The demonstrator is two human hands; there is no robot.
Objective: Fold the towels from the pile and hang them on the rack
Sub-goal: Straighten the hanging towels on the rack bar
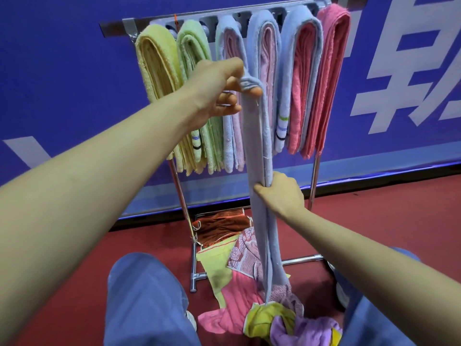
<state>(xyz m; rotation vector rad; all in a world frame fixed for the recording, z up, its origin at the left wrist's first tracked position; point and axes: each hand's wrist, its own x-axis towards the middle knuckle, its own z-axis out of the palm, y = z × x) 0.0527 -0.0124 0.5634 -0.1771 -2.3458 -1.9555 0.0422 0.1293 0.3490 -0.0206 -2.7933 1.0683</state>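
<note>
- Here, furthest left, beyond the left hand (224, 93), a yellow towel (159, 71) and a green towel (192, 51) hang folded over the rack (113, 28). More folded towels crowd its bar behind both hands, as far as a pink towel (331, 71) out past the right hand (279, 193).
- The left hand is raised in front of those hung towels. Thumb and forefinger pinch the top end of a long blue towel (257, 136), and the other fingers are loosely spread beneath the pinch.
- The blue towel drops straight from that pinch as a narrow strip, folded lengthwise. Its tail reaches the pile (249, 295) on the floor (74, 258), below both hands.
- The right hand sits lower, fingers curled round the strip about midway, thumb on the near side.
- Risk: the top is held only by a small pinch, so a tug from the right hand could likely pull that end free and let the fold open.
- Risk: the trailing tail may catch in the pile and drag loose towels up as the strip is doubled.
- Risk: the bar looks nearly full, so squeezing another towel in could push a neighbour askew or off the rack.
</note>
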